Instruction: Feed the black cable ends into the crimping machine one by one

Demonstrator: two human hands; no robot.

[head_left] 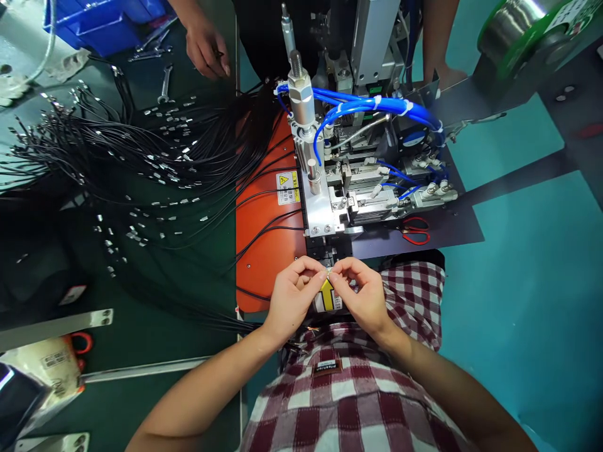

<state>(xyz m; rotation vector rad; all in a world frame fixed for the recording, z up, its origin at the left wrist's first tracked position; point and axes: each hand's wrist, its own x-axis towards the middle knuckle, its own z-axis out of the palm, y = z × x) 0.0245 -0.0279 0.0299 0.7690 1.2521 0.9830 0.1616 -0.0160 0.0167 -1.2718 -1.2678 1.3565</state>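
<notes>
My left hand (292,295) and my right hand (360,295) meet fingertip to fingertip just in front of the machine (339,182). Both are pinched on a small metal piece (328,274) held between them, too small to name. They hover over the machine's front label with a yellow arrow (326,295). A thin black wire (264,232) runs from the orange plate (259,213) toward my left hand; whether it joins the pinched piece is unclear.
A large bundle of black wires with metal terminals (117,157) spreads over the green bench at left. Another person's hand (205,47) rests near a wrench (164,85) and blue bin (103,22). Red-handled scissors (415,231) lie right of the machine. A wire spool (518,28) sits top right.
</notes>
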